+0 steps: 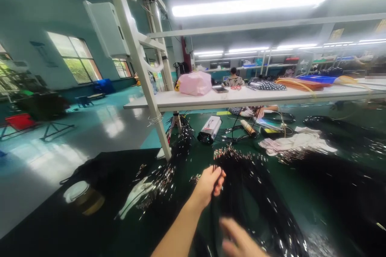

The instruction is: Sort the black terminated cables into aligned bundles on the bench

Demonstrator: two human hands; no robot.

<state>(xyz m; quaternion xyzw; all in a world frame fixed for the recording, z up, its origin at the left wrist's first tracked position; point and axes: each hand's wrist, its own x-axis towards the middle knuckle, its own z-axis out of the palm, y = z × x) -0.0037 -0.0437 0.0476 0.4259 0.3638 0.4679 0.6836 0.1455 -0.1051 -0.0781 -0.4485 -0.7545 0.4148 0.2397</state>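
My left hand (209,184) is closed around a thin black cable or a few of them, which hang down below the fist. Low in the view, my right hand (239,241) is smeared by motion beside the hanging strands, so its grip cannot be made out. A thick bundle of black cables (271,213) with shiny metal ends curves across the dark green table just right of both hands. Left of my left hand, more metal cable ends (163,180) lie in a heap beside a white glove (135,196).
A lidded jar (84,196) stands at the left. Ahead are a shelf post (137,48), a white-labelled box (210,128) and a white shelf (193,102) bearing a pink bag (194,83). A white cloth (298,142) lies right; a co-worker's hands (256,111) work under the shelf.
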